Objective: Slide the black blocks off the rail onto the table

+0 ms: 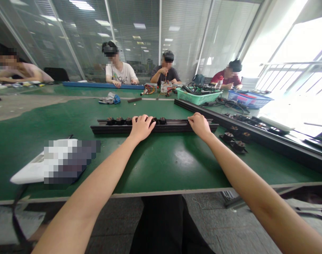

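In front of me a long black rail (113,130) lies crosswise on the green table. Several round black socket-like modules (120,121) sit in a row in its channel, left of the middle. My left hand (143,127) rests over this row with its fingers bent around a module, partly hiding it. Toward the rail's right end, my right hand (200,124) pinches the rail's back edge between thumb and fingers. Whether a small part is between those fingertips I cannot tell. More loose black modules (239,145) lie on the table to the right of the rail.
A longer black rail (256,138) runs diagonally along the right. Behind stand a green basket (198,97) of cables and a blue crate (252,100). A white object (31,169) lies at left, a crumpled cloth (109,98) farther back. Several people sit across the table.
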`<state>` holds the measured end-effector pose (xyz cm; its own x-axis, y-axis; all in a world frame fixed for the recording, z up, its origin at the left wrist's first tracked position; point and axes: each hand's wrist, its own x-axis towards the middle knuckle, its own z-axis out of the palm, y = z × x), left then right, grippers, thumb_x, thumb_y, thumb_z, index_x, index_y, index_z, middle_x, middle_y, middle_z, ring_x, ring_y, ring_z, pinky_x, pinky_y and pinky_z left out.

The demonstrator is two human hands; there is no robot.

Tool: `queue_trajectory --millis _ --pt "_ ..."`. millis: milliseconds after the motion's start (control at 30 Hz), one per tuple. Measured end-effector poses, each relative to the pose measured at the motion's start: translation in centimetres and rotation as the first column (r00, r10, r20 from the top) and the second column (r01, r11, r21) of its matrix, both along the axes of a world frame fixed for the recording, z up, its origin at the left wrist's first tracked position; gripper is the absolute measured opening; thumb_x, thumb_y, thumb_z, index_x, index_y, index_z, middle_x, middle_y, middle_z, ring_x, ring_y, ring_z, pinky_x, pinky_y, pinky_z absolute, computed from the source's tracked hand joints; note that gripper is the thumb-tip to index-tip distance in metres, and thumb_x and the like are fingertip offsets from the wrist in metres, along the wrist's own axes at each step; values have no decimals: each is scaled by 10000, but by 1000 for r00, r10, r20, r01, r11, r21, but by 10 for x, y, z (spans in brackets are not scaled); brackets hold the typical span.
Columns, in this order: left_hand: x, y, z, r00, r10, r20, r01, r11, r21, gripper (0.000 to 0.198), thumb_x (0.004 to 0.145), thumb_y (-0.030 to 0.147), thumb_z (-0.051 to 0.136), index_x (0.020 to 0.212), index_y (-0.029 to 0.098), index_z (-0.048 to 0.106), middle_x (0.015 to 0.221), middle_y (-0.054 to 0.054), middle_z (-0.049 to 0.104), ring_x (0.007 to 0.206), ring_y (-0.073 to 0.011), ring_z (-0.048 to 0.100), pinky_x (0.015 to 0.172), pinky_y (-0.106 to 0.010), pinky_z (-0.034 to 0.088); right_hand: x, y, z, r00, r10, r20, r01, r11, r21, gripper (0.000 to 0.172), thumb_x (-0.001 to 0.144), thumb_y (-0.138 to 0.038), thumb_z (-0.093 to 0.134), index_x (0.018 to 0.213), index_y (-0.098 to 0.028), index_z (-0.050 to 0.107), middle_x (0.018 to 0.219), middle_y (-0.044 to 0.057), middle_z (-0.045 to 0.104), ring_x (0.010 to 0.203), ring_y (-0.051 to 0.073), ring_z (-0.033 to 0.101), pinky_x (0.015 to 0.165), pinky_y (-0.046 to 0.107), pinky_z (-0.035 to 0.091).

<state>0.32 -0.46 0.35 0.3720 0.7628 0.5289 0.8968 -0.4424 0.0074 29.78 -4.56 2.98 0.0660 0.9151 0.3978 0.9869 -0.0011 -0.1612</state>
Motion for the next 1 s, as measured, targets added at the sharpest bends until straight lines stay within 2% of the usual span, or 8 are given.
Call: queue_trajectory --millis 600,1000 --pt "1 -1 1 1000 0 14 0 1000 -10 439 1077 446 381 1370 254 645 1332 -148 637 1245 -339 563 1131 -544 304 -2 -1 0 1000 -17 1 17 1000 -4 377 1041 -233 465 1227 -184 790 1240 146 675 1072 257 665 880 314 491" --pt "-1 2 -1 1000 -6 11 7 1000 -6 460 1081 456 366 1375 238 645 1337 -152 631 1257 -344 556 1143 -541 294 9 0 -2 999 -27 -29 28 999 16 371 1035 -228 477 1214 -174 798 1240 143 685 1092 259 670 908 312 496"
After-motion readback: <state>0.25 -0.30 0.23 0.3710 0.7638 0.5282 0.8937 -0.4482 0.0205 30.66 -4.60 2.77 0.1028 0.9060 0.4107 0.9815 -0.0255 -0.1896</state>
